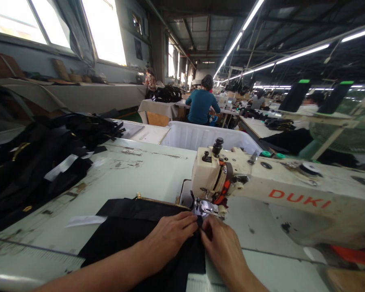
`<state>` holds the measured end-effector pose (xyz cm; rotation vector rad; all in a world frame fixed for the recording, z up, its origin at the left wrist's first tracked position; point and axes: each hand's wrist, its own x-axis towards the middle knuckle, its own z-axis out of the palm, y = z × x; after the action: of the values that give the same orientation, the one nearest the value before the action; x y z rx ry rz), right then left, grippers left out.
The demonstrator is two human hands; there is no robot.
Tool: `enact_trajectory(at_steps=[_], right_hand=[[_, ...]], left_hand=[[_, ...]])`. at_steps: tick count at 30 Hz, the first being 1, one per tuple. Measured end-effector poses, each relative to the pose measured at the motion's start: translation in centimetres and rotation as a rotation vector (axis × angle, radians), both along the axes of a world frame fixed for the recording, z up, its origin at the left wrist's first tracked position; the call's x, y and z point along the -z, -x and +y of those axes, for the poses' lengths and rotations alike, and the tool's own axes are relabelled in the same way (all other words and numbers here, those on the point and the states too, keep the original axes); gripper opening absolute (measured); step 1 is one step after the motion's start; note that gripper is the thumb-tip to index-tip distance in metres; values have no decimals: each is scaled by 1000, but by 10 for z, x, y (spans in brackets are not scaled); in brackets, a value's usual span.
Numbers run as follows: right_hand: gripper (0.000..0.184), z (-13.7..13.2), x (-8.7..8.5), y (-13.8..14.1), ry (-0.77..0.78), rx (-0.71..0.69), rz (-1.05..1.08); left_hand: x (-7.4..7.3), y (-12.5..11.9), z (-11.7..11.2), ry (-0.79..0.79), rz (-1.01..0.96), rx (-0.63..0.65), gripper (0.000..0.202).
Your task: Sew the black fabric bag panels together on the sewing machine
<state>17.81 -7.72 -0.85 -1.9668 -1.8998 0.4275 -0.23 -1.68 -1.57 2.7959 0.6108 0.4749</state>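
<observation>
Black fabric (121, 235) lies across the sewing table in front of me, its right edge running under the presser foot (204, 207) of a cream sewing machine (292, 198). A gold zipper (161, 201) runs along the fabric's far edge, and a white strip (86, 220) pokes out at its left. My left hand (173, 233) lies flat on the fabric, fingers stretched toward the presser foot. Just right of it, my right hand (220, 241) pinches the fabric's edge close to the foot, thumb and fingertips together.
A heap of black zippered pieces (33, 162) covers the table's left side. Behind the machine stands a white plastic bin (207, 136). Farther back a person in a blue top (202, 106) sits at another table. A green fan (346, 132) is at the right.
</observation>
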Motion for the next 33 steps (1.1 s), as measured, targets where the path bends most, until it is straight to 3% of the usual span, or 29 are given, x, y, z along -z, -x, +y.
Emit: enact_trajectory(at_steps=[5, 9, 14, 17, 22, 25, 33], right_hand=[[17, -9, 9, 7, -232, -182, 17], [21, -16, 19, 0, -343, -306, -58], [30, -22, 35, -6, -513, -331, -222], [29, -23, 34, -8, -631, -344, -244], [30, -18, 8, -22, -507, -449, -31], [30, -11, -1, -32, -498, -449, -45], [31, 8, 16, -39, -564, -564, -317]], left_hand=[[-1, -1, -2, 21, -11, -38, 21], [-4, -2, -5, 44, -4, -60, 31], [5, -1, -3, -52, 1, -52, 35], [8, 0, -1, -79, 17, -47, 33], [7, -1, 2, -75, -22, -19, 31], [5, -1, 2, -75, -19, 3, 30], [-5, 1, 7, -48, 16, 13, 29]])
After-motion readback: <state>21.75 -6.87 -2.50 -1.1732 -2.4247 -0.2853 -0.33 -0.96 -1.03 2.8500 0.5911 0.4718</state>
